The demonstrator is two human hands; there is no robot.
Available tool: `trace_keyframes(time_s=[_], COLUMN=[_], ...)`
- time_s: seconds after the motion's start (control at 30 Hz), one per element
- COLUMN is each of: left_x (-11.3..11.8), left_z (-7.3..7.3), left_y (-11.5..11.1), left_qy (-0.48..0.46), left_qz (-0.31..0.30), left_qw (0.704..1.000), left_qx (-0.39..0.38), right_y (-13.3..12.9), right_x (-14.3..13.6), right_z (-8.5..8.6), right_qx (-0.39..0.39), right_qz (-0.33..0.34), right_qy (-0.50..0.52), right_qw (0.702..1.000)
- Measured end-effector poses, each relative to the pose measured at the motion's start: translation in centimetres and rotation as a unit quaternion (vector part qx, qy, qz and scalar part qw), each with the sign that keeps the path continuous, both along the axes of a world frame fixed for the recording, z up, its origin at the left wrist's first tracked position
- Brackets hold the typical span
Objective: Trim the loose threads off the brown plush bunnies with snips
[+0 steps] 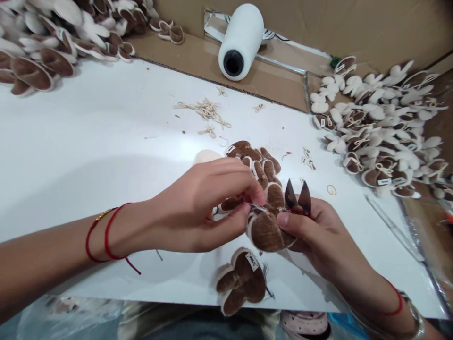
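Observation:
My right hand (314, 231) grips a brown plush piece with a pale edge (271, 231), thumb on top. Small dark-bladed scissors (297, 196) also sit in that hand, their blades pointing up and apart. At the plush piece's upper left, my left hand (215, 203) pinches whitish thread (258, 207) between thumb and forefinger. Beyond both hands lie more brown plush pieces (244, 150), partly covered by the left hand. Nearer the table's front edge rests another plush piece (242, 283) with a small white label and dark threads beside it.
A white thread cone (242, 40) lies on the cardboard at the back. Small cord bows (205, 111) are heaped mid-table. Plush pieces are piled at the far left (31, 71) and at the right (378, 127). A yellow rubber band (331, 190) lies right of the scissors.

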State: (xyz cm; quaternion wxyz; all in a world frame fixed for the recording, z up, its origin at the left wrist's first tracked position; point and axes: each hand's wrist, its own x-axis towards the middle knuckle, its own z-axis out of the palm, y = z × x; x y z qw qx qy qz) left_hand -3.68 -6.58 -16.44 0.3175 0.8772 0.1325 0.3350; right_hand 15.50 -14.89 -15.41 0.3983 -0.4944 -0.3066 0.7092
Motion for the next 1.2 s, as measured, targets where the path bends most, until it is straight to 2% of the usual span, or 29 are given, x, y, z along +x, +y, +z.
trace_keyframes(time_s=[0.2, 0.3, 0.4, 0.57, 0.77, 1.0, 1.2], left_x=[0.0, 0.1, 0.2, 0.4, 0.2, 0.3, 0.4], left_z=[0.1, 0.6, 0.8, 0.3, 0.5, 0.8, 0.1], left_y=[0.3, 0.2, 0.0, 0.0, -0.2, -0.5, 0.2], left_qy=[0.005, 0.009, 0.009, 0.000, 0.041, 0.022, -0.034], left_qz=[-0.018, -0.001, 0.039, 0.015, 0.009, 0.029, 0.032], left_qw=[1.000, 1.000, 0.999, 0.996, 0.996, 0.996, 0.995], left_qx=[0.011, 0.013, -0.012, -0.093, -0.079, -0.079, -0.084], right_y=[-0.1, -0.1, 0.0, 0.2, 0.1, -0.5, -0.3], right_x=[0.0, 0.0, 0.0, -0.2, -0.7, -1.1, -0.8], right_z=[0.1, 0.1, 0.1, 0.2, 0.3, 0.1, 0.4], right_qx=[-0.006, 0.007, 0.046, 0.114, 0.153, 0.128, 0.153], right_qz=[0.010, 0.013, 0.024, 0.052, 0.066, 0.089, 0.039], right_qy=[0.044, 0.024, -0.035, -0.168, -0.275, -0.241, -0.241], right_qw=[0.999, 1.000, 0.998, 0.978, 0.947, 0.958, 0.958])
